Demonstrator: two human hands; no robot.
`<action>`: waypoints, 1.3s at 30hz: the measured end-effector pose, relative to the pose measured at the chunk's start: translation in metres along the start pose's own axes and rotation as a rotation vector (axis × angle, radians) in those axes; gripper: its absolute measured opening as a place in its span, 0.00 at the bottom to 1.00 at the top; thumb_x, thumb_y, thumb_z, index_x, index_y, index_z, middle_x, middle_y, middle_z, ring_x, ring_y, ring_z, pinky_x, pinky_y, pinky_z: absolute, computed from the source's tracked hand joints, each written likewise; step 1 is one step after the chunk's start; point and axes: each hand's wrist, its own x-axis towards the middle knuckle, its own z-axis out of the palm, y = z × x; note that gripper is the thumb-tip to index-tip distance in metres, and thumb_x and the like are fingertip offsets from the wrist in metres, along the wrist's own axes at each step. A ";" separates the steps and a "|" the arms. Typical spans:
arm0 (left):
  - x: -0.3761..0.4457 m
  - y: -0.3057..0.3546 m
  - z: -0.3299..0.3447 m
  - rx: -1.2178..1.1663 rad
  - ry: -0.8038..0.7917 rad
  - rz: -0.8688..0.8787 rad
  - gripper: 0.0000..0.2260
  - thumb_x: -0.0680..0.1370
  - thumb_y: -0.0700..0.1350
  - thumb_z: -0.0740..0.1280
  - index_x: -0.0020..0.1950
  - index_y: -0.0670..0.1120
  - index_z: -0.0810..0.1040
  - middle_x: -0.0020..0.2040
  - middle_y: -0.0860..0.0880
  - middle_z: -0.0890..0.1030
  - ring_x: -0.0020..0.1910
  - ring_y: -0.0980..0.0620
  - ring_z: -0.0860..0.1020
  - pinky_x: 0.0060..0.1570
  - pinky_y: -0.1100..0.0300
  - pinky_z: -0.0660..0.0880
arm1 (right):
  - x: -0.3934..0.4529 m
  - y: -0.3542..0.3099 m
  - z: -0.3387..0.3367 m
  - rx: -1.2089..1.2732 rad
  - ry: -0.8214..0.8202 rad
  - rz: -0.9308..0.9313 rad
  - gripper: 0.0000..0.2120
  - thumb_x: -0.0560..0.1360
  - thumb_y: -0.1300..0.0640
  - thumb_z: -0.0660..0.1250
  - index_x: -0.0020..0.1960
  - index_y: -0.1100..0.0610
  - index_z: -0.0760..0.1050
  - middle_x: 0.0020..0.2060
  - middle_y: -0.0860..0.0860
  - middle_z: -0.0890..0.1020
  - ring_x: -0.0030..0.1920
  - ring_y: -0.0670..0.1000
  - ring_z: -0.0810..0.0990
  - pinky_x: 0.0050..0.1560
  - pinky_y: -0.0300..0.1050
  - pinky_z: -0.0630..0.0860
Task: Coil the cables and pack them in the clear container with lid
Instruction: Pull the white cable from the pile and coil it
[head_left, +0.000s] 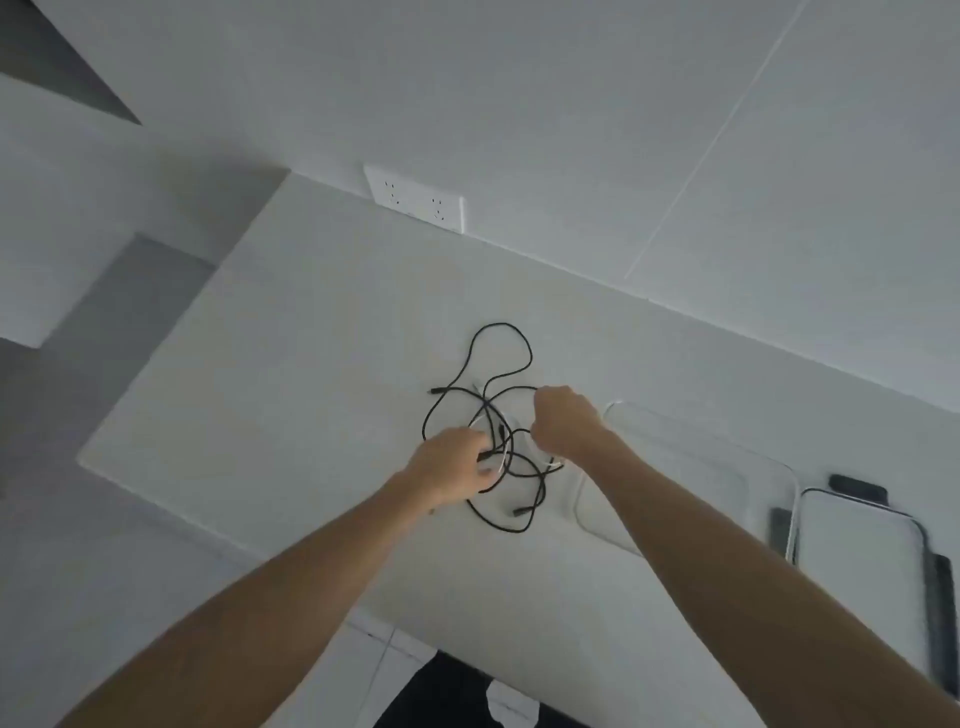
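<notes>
While the pale grey table (260, 389) lies bare on its left part, the tangle of thin black and white cables (498, 415) sits near its middle, loops crossing one another. At the tangle's left edge, the left hand (452, 467) rests with fingers curled onto a black strand, apparently pinching it. Just to the right, the right hand (563, 423) is clenched in a fist above the tangle, seemingly on a white strand, though the strand inside the fist is hidden. Further right, close beside the tangle, stands the clear rectangular plastic container (691, 467), empty as far as can be seen; beyond it lies the clear lid with dark clips (862, 561), at the table's right end. By judgement, the cables are light, limp and springy: they slide easily, snag at crossings, and uncoil when released. A plug end offers the surest hold, each cable being drawn free before coiling.
</notes>
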 end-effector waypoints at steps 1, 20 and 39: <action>-0.003 -0.004 0.004 0.008 0.029 -0.003 0.11 0.78 0.50 0.66 0.48 0.41 0.76 0.48 0.45 0.79 0.50 0.43 0.78 0.46 0.51 0.75 | 0.002 -0.003 0.005 -0.020 -0.031 0.032 0.12 0.78 0.67 0.60 0.59 0.62 0.77 0.57 0.60 0.82 0.58 0.62 0.83 0.53 0.49 0.78; -0.022 -0.073 0.008 -0.176 0.214 -0.186 0.12 0.82 0.48 0.62 0.62 0.46 0.78 0.56 0.46 0.78 0.56 0.46 0.78 0.54 0.53 0.77 | 0.022 -0.009 0.041 0.429 0.292 0.419 0.11 0.78 0.70 0.58 0.60 0.64 0.69 0.55 0.61 0.80 0.54 0.64 0.81 0.43 0.51 0.72; -0.028 -0.082 0.007 -0.267 0.086 -0.269 0.20 0.82 0.53 0.62 0.71 0.44 0.72 0.65 0.45 0.76 0.63 0.45 0.76 0.61 0.51 0.74 | 0.008 -0.009 0.010 1.308 0.039 0.194 0.04 0.77 0.63 0.66 0.44 0.62 0.78 0.34 0.56 0.80 0.23 0.49 0.66 0.25 0.39 0.61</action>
